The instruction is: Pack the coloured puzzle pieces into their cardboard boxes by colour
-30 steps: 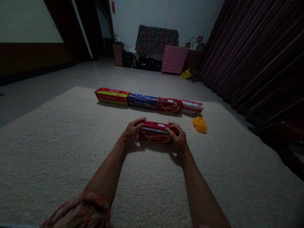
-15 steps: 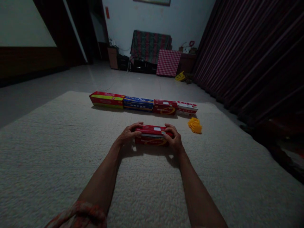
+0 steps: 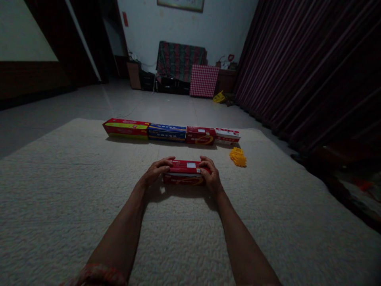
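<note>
A long red cardboard box [image 3: 184, 169] with a white label on top is between my hands, over the pale quilted mat [image 3: 184, 238]. My left hand [image 3: 156, 171] grips its left end, fingers over the top edge. At the opposite end, my right hand [image 3: 210, 174] is closed round the box, thumb near the front edge. Beyond it stands a row of boxes, end to end: a red and yellow box [image 3: 126, 129], a blue box [image 3: 167, 132], a dark red box [image 3: 201, 136] and a white and red box [image 3: 228, 136].
Yellow plastic pieces [image 3: 238, 157] lie in a heap on the mat, right of my hands. Purple curtains [image 3: 268, 59] hang along the right side. At the far wall are a cloth-covered piece of furniture [image 3: 180, 61] and a red checked cloth [image 3: 204, 80].
The view has turned slightly, so everything sits a little further left. Both hands keep their hold on the red box, which shows no clear movement over the mat.
</note>
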Demonstrator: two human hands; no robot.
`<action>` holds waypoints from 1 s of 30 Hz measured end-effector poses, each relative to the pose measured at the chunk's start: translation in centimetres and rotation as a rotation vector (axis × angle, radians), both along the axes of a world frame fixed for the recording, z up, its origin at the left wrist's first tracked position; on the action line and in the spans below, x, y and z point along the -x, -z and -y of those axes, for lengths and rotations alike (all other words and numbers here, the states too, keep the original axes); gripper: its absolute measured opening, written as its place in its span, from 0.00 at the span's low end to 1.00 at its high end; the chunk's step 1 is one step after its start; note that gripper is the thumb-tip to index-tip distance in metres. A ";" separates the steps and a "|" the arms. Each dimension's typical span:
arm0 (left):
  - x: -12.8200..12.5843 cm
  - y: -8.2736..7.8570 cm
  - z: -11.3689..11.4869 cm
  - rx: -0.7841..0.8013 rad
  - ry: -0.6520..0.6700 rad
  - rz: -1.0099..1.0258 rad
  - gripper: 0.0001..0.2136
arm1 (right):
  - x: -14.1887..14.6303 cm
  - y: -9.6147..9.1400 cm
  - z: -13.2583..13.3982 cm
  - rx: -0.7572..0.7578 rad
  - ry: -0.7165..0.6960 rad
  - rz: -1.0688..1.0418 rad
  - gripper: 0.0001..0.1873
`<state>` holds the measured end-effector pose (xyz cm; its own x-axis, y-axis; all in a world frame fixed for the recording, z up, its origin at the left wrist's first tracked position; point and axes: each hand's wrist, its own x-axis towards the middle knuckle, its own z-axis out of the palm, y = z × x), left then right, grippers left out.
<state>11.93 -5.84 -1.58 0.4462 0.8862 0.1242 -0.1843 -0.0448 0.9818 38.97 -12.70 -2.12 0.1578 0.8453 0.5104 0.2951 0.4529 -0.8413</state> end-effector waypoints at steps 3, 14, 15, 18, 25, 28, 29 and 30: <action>-0.2 -0.3 0.1 -0.001 -0.015 0.003 0.10 | -0.1 -0.5 0.0 -0.006 -0.006 0.048 0.08; -0.6 -1.2 0.4 -0.060 -0.028 -0.046 0.08 | 0.8 -3.4 0.8 -0.023 0.025 0.624 0.09; -0.7 -1.2 0.4 -0.060 -0.027 -0.050 0.08 | 1.0 -3.4 0.9 -0.002 0.027 0.666 0.10; -0.7 -1.1 0.4 -0.060 -0.021 -0.054 0.08 | 1.6 -3.7 1.3 0.061 0.049 0.795 0.13; -0.4 -0.6 0.2 -0.080 0.011 -0.049 0.07 | 2.2 -4.9 1.9 0.172 -0.055 0.883 0.14; -0.4 -0.5 0.1 -0.076 0.024 -0.042 0.07 | 1.8 -5.4 2.1 0.196 -0.118 0.880 0.20; -0.4 -0.4 0.1 -0.074 0.027 -0.043 0.08 | 1.6 -5.6 2.1 0.206 -0.142 0.887 0.24; -0.5 -0.4 0.1 -0.074 0.027 -0.046 0.08 | 1.5 -5.7 2.1 0.220 -0.163 0.897 0.26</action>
<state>12.39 -5.94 -1.14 0.4769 0.8628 0.1678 -0.1412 -0.1132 0.9835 37.47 -14.82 3.56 -0.3463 0.9142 0.2104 0.8221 0.4037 -0.4015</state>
